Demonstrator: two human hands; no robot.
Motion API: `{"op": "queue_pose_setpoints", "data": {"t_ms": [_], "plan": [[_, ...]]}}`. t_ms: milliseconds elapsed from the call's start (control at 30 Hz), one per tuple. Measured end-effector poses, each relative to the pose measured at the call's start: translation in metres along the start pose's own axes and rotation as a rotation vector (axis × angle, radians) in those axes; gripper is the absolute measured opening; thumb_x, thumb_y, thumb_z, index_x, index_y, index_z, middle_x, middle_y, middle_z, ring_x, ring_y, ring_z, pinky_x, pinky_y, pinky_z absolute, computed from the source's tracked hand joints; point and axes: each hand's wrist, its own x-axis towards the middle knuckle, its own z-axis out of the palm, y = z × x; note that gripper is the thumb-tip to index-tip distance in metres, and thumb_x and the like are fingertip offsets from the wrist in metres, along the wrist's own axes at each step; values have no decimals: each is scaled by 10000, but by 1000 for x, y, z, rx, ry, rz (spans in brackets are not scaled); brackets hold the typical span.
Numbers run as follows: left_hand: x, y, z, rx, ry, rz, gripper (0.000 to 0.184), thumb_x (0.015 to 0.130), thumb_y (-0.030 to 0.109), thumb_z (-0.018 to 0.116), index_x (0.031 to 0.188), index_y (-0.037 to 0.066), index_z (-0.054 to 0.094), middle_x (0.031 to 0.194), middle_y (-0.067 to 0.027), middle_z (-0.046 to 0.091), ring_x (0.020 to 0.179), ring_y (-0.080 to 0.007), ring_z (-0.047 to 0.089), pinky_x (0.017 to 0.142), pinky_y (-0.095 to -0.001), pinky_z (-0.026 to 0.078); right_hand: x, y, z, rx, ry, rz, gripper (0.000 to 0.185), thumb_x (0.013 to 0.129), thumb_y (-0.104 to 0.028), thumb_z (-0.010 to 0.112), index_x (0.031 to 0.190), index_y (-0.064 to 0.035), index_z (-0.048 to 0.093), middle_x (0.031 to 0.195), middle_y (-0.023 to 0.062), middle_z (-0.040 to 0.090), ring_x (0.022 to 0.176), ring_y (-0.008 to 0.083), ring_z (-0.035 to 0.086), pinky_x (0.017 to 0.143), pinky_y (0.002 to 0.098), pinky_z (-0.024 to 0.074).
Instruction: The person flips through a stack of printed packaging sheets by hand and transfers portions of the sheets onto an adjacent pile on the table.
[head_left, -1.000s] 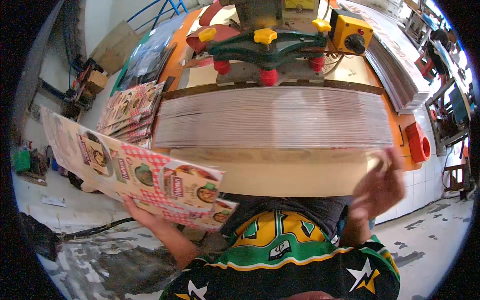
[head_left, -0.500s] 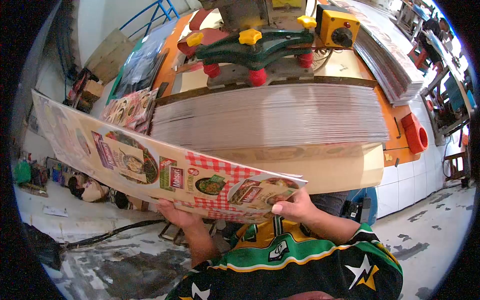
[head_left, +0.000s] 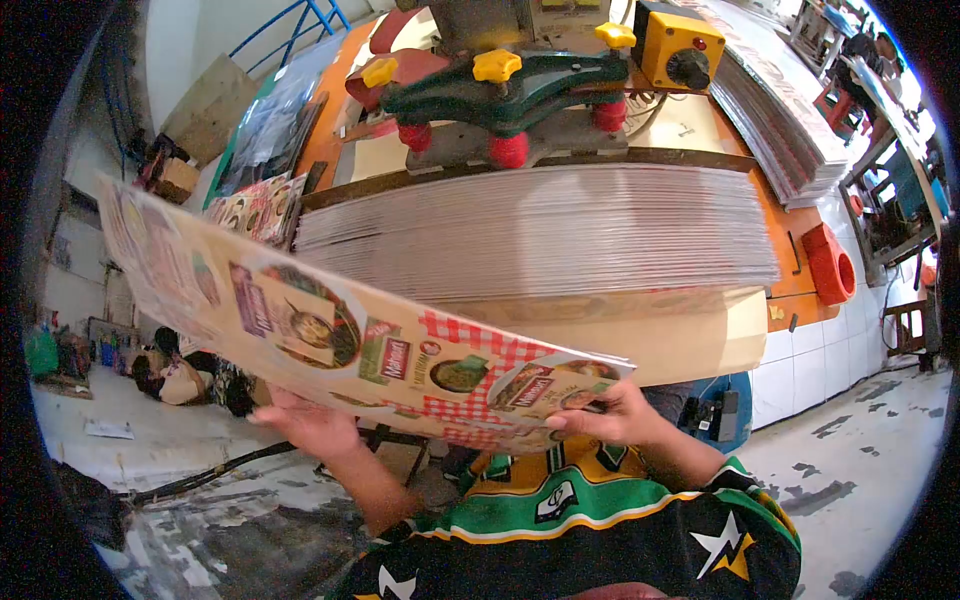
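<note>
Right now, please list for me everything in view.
Table: one, orange, centre.
Held sheets: count unclear, cream with red checks, foreground.
Large stack: one, whitish grey, on table.
Panel: one, cream, before large stack.
Clamp bar: one, dark green, behind large stack.
Knobs: three, yellow, on clamp bar.
Clamp feet: three, red, under clamp bar.
Control box: one, yellow, right of clamp bar.
Side stack: one, greyish, table's right.
Printed pile: one, cream and red, table's left.
Plastic sheets: count unclear, clear bluish, table's far left.
Hollow block: one, red, table's right edge.
Basin: one, blue, below table.
Person: at least one, dark clothing, upper right.
Left hand: one, bare, under held sheets.
Right hand: one, bare, at held sheets' right end.
</note>
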Motion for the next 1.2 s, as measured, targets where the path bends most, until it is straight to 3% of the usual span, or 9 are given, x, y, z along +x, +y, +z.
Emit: {"op": "queue_pose_setpoints", "data": {"t_ms": [167, 233, 267, 300, 400, 700, 867, 1000, 1200], "plan": [[-19, -18, -18, -168, 445, -213, 757, 951, 558, 505, 1489, 48, 349, 1497, -114, 440, 1354, -296, 426, 1140, -521, 303, -5, -12, -41, -181, -172, -24, 273, 878, -163, 715, 1126, -52, 695, 1026, 140, 721, 886, 283, 711, 777, 378, 538], [-39, -38, -42, -451, -128, -365, 696, 954, 503, 542, 1471, 65, 381, 1455, -122, 486, 1301, -281, 485, 1118, -510, 341, -8, -15, -59, -272, -245, -90, 319, 853, -127, 724, 1165, -72, 693, 1032, 139, 721, 878, 301, 711, 761, 396, 542], [-50, -43, -29, -468, 46, -348, 540, 970, 448, 539, 1346, 65, 485, 1376, -147, 543, 1227, -291, 538, 1081, -484, 394, -5, -36, -60, -278, -206, 55, 319, 811, -177, 767, 1053, 27, 720, 1020, 188, 726, 921, 326, 720, 833, 379, 558], [-54, -53, -29, -472, 53, -360, 540, 970, 448, 539, 1346, 65, 485, 1376, -147, 543, 1227, -291, 538, 1081, -484, 394, -4, -43, -67, -280, -202, 69, 319, 811, -177, 767, 1053, 27, 720, 1020, 188, 726, 921, 326, 720, 833, 379, 558], [-56, -81, 6, -319, -100, -395, 330, 989, 387, 502, 1073, 69, 503, 1047, -151, 614, 1138, -325, 586, 986, -459, 479, -9, -60, -91, -264, -134, -160, 429, 871, -382, 673, 1063, -2, 732, 1010, 233, 716, 917, 338, 725, 830, 387, 578], [-49, -129, 45, -113, -318, -785, 428, 995, 489, 417, 887, 81, 491, 931, -184, 642, 940, -344, 645, 689, -366, 422, -25, -127, -116, -612, 239, -339, 410, 893, -415, 627, 841, -25, 743, 883, 228, 727, 711, 276, 734, 660, 332, 580], [-38, -117, 45, 0, -412, -942, 530, 999, 552, 363, 771, 89, 484, 859, -206, 659, 817, -357, 682, 503, -308, 386, -30, -123, -169, -626, 84, -265, 468, 917, -442, 580, 954, 3, 721, 913, 265, 714, 778, 333, 738, 705, 386, 595], [-31, -118, 41, 54, -515, -1032, 623, 1002, 603, 321, 678, 96, 479, 801, -222, 673, 719, -367, 712, 354, -262, 358, -38, -111, -175, -714, 121, -213, 273, 894, -260, 647, 979, -13, 728, 914, 207, 734, 791, 309, 741, 706, 370, 595], [-25, -115, 36, 54, -718, -971, 678, 1013, 601, 271, 648, 67, 472, 874, -311, 685, 699, -339, 719, 356, -230, 315, -40, -106, -181, -735, 99, -199, 266, 847, -203, 691, 1021, -2, 697, 934, 227, 727, 825, 318, 740, 744, 380, 596]]}}
